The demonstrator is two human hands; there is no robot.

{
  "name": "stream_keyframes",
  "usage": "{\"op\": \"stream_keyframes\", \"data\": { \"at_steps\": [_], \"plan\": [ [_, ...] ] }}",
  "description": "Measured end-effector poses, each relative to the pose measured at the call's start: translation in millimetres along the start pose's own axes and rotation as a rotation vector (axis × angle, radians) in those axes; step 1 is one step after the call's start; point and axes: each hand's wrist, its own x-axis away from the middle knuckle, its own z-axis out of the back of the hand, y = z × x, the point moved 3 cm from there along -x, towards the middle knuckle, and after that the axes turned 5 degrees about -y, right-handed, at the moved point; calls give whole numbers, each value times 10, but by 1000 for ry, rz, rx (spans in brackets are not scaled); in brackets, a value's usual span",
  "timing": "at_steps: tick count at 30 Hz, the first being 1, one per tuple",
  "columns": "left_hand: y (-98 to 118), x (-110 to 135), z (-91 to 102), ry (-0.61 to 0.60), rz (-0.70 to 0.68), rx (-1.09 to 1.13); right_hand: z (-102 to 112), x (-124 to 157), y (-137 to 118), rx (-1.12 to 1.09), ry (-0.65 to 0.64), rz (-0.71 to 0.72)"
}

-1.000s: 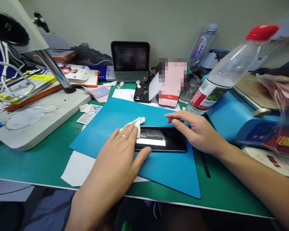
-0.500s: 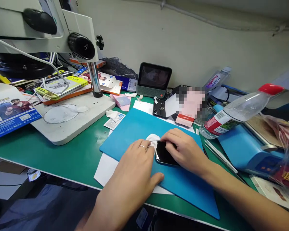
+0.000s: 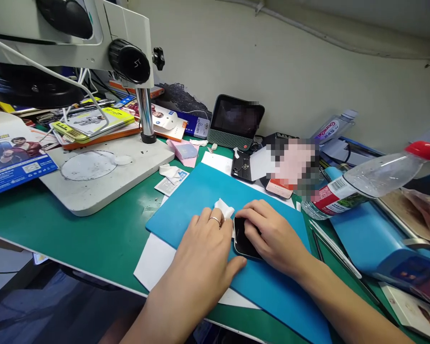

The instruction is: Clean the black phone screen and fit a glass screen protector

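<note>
Left hand (image 3: 204, 248) pins white wipe (image 3: 224, 209), grip seemingly flat; right hand (image 3: 268, 234) rests open-palmed on phone (image 3: 241, 242)

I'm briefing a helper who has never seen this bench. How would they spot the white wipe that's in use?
Find the blue mat in the middle of the green bench, where the right hand rests on a dark phone. The white wipe pokes out from under the left hand at the phone's end. The other crumpled wipe lies off the mat, untouched, by the microscope base.
</note>
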Motion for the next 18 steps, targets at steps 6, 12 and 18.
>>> {"op": "stream_keyframes", "data": {
  "at_steps": [6,12,18],
  "plan": [
    [1,-25,-5,14,-17,0,-30,-6,-2,-41,-5,-10],
    [-46,-53,-63,113,-14,33,-26,-9,-2,-73,-10,-15],
    [-33,-79,-52,66,-26,-57,-57,-14,13,-83,-18,-24]
  ]
}}
